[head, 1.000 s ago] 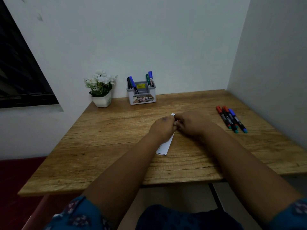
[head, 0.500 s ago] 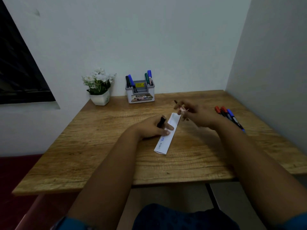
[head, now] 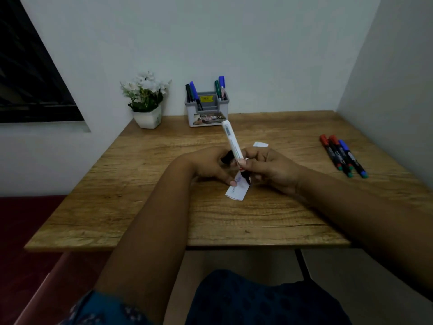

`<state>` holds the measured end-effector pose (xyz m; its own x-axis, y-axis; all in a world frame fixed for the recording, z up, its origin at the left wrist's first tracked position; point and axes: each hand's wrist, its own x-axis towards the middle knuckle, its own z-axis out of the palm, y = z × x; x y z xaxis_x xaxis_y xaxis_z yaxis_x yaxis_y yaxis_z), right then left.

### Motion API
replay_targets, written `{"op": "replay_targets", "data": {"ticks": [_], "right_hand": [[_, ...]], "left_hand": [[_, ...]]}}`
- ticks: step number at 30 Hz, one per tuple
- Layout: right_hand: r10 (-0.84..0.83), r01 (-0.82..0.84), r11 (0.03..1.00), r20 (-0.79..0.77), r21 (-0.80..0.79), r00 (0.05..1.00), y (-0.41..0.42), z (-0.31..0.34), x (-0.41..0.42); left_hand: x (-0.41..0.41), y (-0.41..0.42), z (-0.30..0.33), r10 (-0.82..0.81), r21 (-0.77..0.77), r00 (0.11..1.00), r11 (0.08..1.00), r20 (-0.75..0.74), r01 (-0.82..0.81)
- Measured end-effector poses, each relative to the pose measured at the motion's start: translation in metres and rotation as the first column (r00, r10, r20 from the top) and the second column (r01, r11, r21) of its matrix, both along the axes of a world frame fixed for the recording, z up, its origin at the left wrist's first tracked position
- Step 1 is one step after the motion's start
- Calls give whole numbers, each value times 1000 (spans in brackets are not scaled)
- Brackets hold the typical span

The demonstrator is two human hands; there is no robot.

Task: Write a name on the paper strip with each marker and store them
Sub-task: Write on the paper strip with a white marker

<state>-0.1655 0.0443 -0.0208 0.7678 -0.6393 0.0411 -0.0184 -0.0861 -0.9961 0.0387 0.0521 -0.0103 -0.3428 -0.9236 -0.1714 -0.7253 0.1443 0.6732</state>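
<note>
The right hand (head: 269,168) grips a white marker (head: 232,143), tip on the paper strip (head: 235,192); its writing is unreadable. The left hand (head: 208,166) holds a black cap (head: 226,158). The organizer (head: 207,113) label reads "OP".

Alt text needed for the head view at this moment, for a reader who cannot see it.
A person's right hand holds a white marker tip-down on a paper strip on a wooden table, while the left hand pins the strip and holds a black cap. Three markers lie at right; a grey holder with markers and a flower pot stand by the wall.

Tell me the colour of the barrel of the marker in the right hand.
White, in the head view.
</note>
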Motion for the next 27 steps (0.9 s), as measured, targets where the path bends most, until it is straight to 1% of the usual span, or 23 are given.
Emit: {"op": "replay_targets", "data": {"ticks": [2,3,5,7,9,12,17,21,25,27], "right_hand": [[-14,14,999,2,-48,1000,2,-7,2],[-34,34,997,13,-67,999,2,-10,3],[-65,68,997,60,-46,996,2,-11,2],[-48,54,995,73,-86,996,0,-12,-2],[-50,48,981,-7,-190,999,2,-11,-5],[-67,21,945,-130,-327,989,5,-8,-8],[-136,17,881,-220,-473,966,9,-12,-6],[-122,-1,872,-219,-490,968,11,-11,-6],[-100,-52,840,-248,-539,964,10,-10,-4],[-124,-26,850,-248,-526,961,7,-11,-6]], "left_hand": [[1,-1,-1,10,14,1000,1000,0,-10],[2,-1,0,-14,26,1000,1000,-2,14],[4,0,3,-82,44,996,996,36,80],[5,0,5,-126,73,989,990,81,121],[6,-1,6,-126,100,988,988,83,118],[6,-2,5,-133,102,989,987,71,126],[6,-3,4,-155,110,984,983,85,146],[6,-3,3,-163,116,984,981,78,153],[5,-2,4,-160,114,982,982,97,149],[5,-1,4,-161,114,982,982,95,150]]}}
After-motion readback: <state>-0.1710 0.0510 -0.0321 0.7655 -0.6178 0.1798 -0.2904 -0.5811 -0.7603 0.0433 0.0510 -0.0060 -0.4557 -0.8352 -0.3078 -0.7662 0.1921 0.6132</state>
